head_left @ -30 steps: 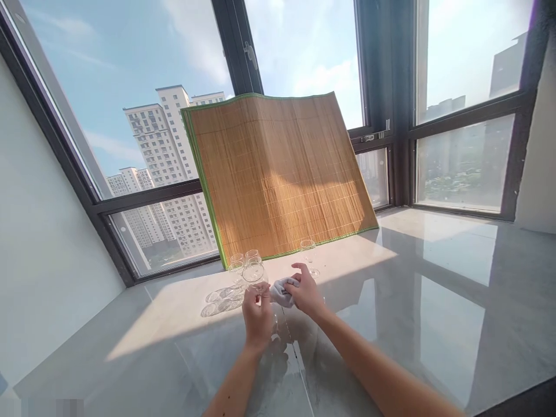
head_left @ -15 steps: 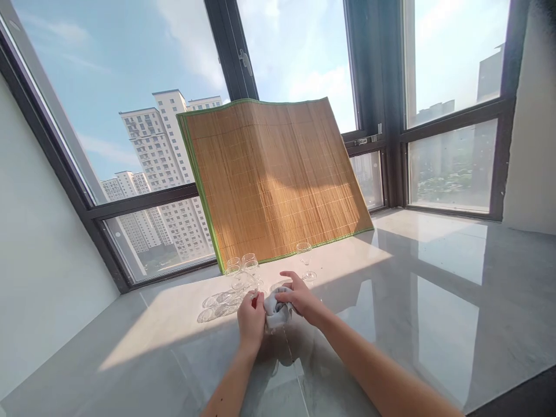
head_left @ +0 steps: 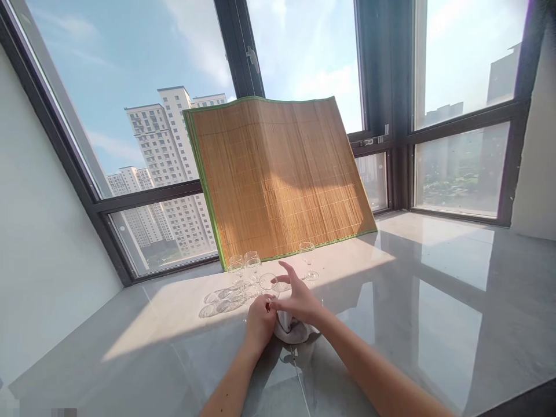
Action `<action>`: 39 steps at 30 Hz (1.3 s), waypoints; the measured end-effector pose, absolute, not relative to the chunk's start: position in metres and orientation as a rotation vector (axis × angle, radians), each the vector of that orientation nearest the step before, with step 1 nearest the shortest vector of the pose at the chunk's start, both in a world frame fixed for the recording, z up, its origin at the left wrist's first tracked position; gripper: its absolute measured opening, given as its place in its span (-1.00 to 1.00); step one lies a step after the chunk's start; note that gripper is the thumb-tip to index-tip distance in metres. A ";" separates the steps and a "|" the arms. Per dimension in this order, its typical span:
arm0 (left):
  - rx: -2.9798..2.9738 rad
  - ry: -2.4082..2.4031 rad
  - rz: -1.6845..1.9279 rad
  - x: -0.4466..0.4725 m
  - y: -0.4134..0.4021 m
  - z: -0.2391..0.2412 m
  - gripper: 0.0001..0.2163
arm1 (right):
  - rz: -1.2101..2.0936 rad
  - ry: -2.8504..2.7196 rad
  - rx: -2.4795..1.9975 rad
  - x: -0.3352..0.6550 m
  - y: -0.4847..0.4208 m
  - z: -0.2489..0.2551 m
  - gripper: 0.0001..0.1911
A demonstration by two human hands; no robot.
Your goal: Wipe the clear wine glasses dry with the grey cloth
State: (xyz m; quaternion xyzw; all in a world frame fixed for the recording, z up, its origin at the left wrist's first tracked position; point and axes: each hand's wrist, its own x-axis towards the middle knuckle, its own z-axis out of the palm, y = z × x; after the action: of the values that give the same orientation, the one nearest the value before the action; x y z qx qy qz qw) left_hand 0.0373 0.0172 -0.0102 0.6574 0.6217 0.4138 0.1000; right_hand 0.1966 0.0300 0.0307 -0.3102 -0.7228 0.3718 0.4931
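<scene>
My left hand [head_left: 259, 319] is closed round the lower part of a clear wine glass [head_left: 268, 285], whose bowl rises just above my fingers. My right hand [head_left: 299, 300] holds a pale grey cloth [head_left: 292, 330] against the glass, thumb and lower fingers pinching it while the index finger sticks up. The cloth hangs below both hands, over the glossy grey marble counter [head_left: 391, 313]. Three more wine glasses [head_left: 243, 267] stand in a cluster just beyond my left hand. A single glass [head_left: 307, 259] stands beyond my right hand.
A bamboo mat [head_left: 278, 174] with green edging leans upright against the window frame behind the glasses. Tall windows wrap the far side and right corner. A white wall borders the counter on the left. Sunlight falls across the counter near the glasses.
The cloth has moved from the side of the glass to below my hands, and the glass bowl now shows above my left hand. My right index finger has lifted.
</scene>
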 end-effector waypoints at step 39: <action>1.310 1.939 1.375 -0.039 0.056 -0.010 -0.28 | 0.488 -1.195 -1.290 0.240 0.078 0.018 -0.18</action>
State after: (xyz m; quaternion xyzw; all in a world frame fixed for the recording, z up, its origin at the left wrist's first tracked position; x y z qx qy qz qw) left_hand -0.0393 0.0556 -0.0103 0.4718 0.6981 0.4951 0.2119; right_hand 0.2398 0.0781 0.0180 -0.5591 -0.5182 0.2116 0.6117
